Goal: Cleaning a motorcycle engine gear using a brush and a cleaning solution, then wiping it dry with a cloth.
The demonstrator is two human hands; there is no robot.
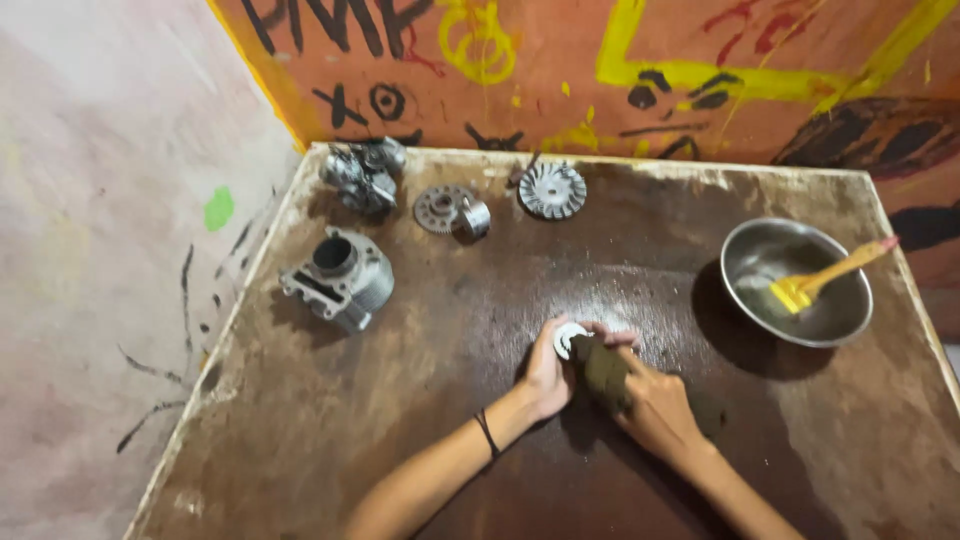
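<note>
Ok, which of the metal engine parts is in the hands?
The small white-grey round metal part, held by the left hand; the right hand presses a dark rag to it.

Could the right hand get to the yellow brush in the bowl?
Probably yes. The right hand holds a dirty cloth, but only bare table lies between it and the brush in the bowl.

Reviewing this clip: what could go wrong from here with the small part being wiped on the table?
The left hand pinches the small white ring-shaped part while the right hand rubs it with a dark rag; the part could slip free. The table looks oily, so a dropped part might slide. A stray elbow could knock the metal bowl holding the yellow brush.
</note>
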